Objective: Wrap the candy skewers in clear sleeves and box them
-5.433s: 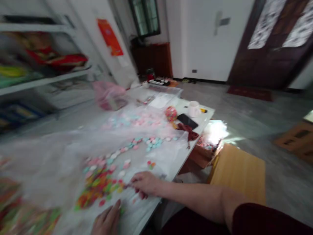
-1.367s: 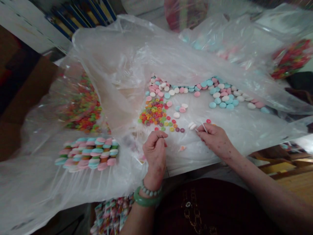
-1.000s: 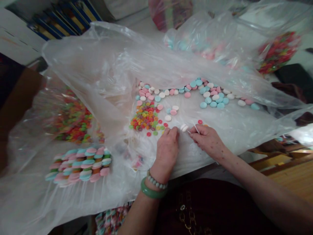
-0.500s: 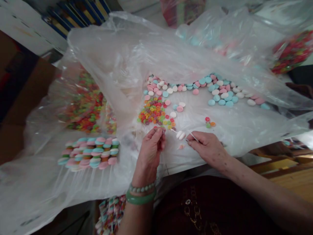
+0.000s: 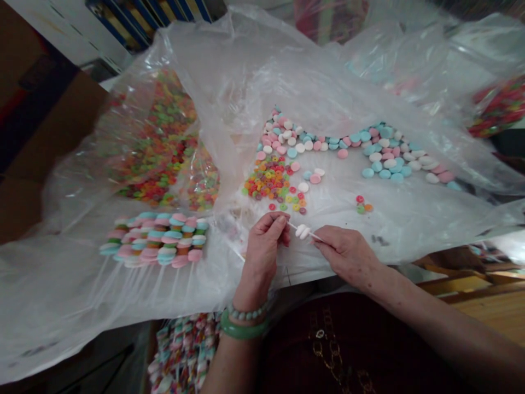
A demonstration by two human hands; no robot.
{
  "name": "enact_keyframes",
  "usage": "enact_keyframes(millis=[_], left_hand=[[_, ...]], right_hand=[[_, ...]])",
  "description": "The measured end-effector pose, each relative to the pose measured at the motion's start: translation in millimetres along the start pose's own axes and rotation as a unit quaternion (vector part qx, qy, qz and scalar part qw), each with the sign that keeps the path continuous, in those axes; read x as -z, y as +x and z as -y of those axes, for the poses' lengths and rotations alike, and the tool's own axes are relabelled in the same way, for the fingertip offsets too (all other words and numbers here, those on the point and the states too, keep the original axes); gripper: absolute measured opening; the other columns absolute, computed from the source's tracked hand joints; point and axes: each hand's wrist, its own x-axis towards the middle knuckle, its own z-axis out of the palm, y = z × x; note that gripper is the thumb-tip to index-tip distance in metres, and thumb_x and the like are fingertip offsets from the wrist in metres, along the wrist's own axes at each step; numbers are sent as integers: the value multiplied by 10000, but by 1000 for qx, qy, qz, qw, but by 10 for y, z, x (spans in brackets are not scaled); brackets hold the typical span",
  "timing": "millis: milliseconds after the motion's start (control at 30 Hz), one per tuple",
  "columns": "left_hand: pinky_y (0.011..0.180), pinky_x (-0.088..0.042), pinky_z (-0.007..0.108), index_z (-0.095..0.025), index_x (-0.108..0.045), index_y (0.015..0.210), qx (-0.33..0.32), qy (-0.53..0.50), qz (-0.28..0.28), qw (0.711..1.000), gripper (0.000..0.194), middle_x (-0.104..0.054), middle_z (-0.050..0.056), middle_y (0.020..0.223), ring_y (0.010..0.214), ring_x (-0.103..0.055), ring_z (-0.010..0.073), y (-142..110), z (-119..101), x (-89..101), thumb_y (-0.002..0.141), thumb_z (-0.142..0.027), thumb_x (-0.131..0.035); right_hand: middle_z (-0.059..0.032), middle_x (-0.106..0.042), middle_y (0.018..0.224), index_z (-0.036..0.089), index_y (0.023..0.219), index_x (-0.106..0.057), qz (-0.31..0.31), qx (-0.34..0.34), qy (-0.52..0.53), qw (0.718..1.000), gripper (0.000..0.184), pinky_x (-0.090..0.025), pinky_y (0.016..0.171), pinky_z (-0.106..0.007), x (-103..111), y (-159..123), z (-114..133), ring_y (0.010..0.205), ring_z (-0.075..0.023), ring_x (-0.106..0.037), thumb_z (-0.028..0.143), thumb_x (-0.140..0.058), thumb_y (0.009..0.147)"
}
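My left hand is closed, its thumb and fingertips pinched at one end of a thin white stick. The fingers of my right hand grip the other end. Between the two hands, white marshmallow candies are threaded on the stick, side by side. Just beyond my left fingertips lies a heap of small colourful ring gummies. Several loose marshmallow candies lie to the right of that heap. What my left fingertips cover is hidden.
Finished candy skewers lie in a row at the left. Behind them is a plastic bag of ring gummies. Pink, white and blue marshmallows spill from plastic sheeting at the back. More wrapped skewers sit below the table edge.
The view has shifted, so the table contents appear farther right. My hands have come slightly closer together, and the stick with the white marshmallows now lies straighter between them.
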Motion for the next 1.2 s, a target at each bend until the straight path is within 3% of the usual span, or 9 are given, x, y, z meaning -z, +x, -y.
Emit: enact_keyframes(millis=[100, 200, 367, 533, 700, 933, 1200], left_hand=[[462, -362, 203, -148, -690, 784, -34, 79, 4, 996, 158, -527, -33, 513, 466, -463, 82, 16, -2, 14, 720, -292, -682], [464, -372, 209, -149, -722, 815, -37, 107, 8, 994, 172, -540, -28, 514, 474, -469, 87, 28, -10, 29, 714, -285, -692], [526, -448, 240, -130, -715, 917, 24, 39, 41, 998, 275, -662, 52, 742, 551, -561, 105, 43, 1, 64, 752, -342, -658], [506, -469, 230, -128, -679, 871, 47, -51, -19, 997, 242, -645, 27, 695, 535, -580, 106, 58, 7, 29, 690, -283, -717], [548, -512, 251, -134, -684, 836, 63, -50, -8, 997, 251, -677, 49, 788, 634, -630, 142, 52, -12, -27, 637, -267, -760], [578, -517, 256, -113, -672, 774, 87, -78, -1, 993, 238, -647, 28, 661, 591, -608, 126, 74, 44, -45, 619, -259, -779], [407, -369, 151, -105, -689, 784, 107, -162, -2, 981, 269, -601, -1, 591, 477, -509, 58, 137, 35, -2, 608, -272, -805]], right_hand=[[-36, -651, 825, 193, 891, -619, 14, 8, -17, 1000, 210, -390, 683, -263, -34, 1, -31, 744, -156, -574, 153, -413, 876], [-4, -608, 708, 190, 769, -601, 12, -21, 9, 1000, 181, -373, 646, -248, -46, 42, -74, 676, -139, -545, 162, -447, 859], [38, -530, 601, 185, 638, -561, -1, -89, 85, 992, 189, -323, 583, -224, 8, 109, -133, 597, -109, -484, 191, -507, 819], [43, -509, 595, 182, 643, -576, 15, -90, 122, 988, 188, -305, 579, -223, 39, 97, -144, 599, -104, -476, 195, -509, 819], [42, -494, 587, 181, 615, -547, 24, -94, 112, 989, 212, -288, 566, -229, 29, 102, -158, 590, -107, -458, 215, -517, 822], [40, -503, 587, 183, 631, -546, -1, -91, 109, 990, 190, -297, 574, -223, 8, 93, -147, 587, -104, -462, 181, -521, 819], [24, -526, 605, 184, 652, -521, -51, -78, 94, 991, 157, -323, 584, -226, -77, 210, -35, 597, -119, -493, 146, -490, 801]])
